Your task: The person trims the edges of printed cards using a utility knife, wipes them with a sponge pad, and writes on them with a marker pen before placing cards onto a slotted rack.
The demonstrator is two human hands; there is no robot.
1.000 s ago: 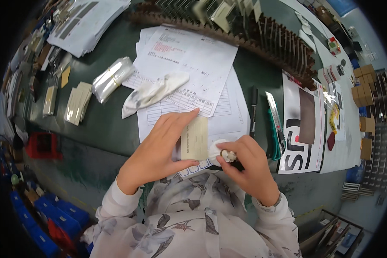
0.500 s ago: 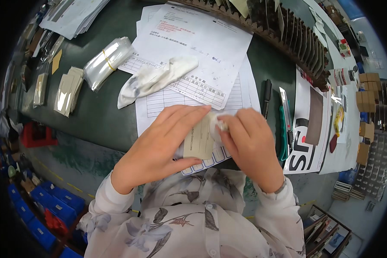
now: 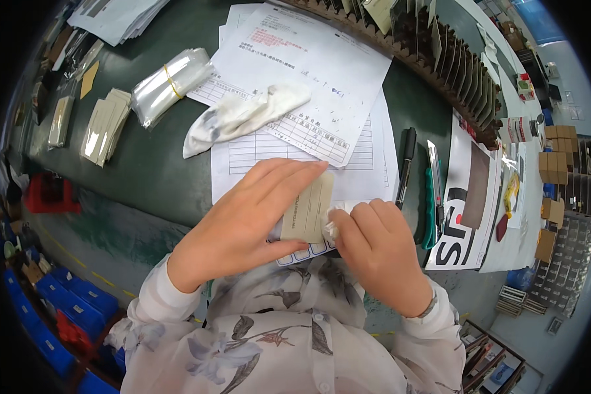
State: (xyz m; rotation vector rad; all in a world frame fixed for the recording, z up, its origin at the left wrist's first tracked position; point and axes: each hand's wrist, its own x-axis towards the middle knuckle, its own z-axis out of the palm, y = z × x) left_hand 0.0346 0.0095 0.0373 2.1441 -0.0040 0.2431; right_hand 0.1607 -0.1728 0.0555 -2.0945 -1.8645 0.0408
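Observation:
A flat beige label plate [image 3: 306,213] with dark print and thin lines lies over the papers near the desk's front edge. My left hand [image 3: 233,223] holds it, thumb at the near edge and fingers along the far edge, covering its left part. A small wad of white cloth [image 3: 329,227] is pinched in the closed fingers of my right hand [image 3: 384,253]. That wad touches the plate's lower right edge. Beyond my hands, a crumpled white cloth [image 3: 246,118] with dark smudges rests on printed sheets [image 3: 289,56].
Left of the papers lie a banded bundle of clear plastic sleeves [image 3: 171,85] and a stack of beige plates [image 3: 105,128]. A black marker [image 3: 406,167] and green-handled utility knife [image 3: 433,197] lie to the right. A toothed rack [image 3: 453,72] of upright plates stands at the far right.
My right hand has moved down toward me, taking the cloth wad from the plate's upper right side to its lower right edge. My left hand keeps its hold on the plate.

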